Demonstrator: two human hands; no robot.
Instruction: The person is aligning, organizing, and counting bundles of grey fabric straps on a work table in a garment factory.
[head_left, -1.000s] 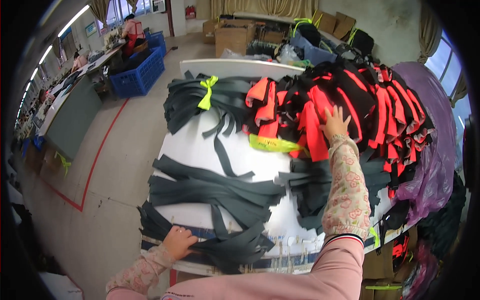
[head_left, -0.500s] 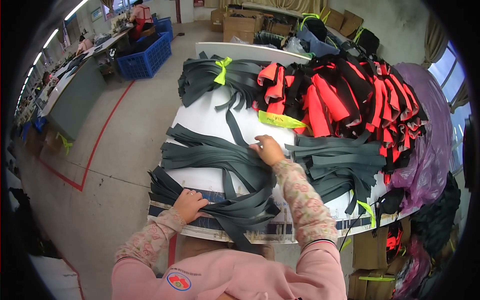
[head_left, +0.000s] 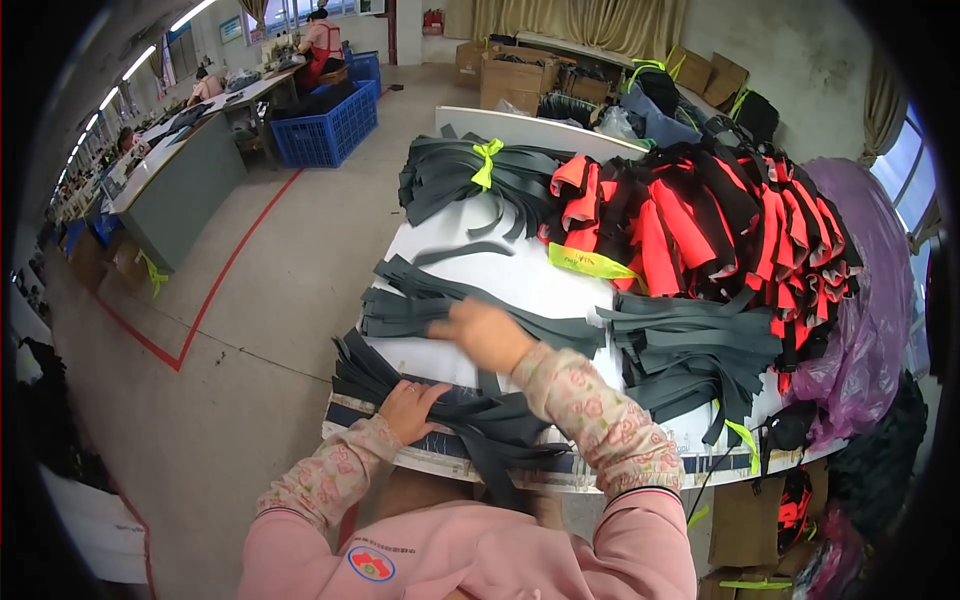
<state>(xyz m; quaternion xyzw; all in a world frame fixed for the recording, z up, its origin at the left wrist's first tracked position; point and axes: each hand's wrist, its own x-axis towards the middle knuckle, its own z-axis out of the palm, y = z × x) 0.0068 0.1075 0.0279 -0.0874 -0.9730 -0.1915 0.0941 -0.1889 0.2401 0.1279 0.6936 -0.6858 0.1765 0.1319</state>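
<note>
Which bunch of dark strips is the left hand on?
The front bunch, at the table's near edge, under the left hand; the other three bunches lie farther back or to its right.

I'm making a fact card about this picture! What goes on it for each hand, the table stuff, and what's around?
Left hand: on the near bundle of dark grey strips
Right hand: blurred, at the middle bundle; can't tell if it grips
Far bundle: dark grey strips with a neon yellow tie
Right bundle: more dark grey strips
Pile: neon red and black fabric pieces
Table: white top
Beside pile: purple plastic sheeting
Floor: blue plastic crate
</note>
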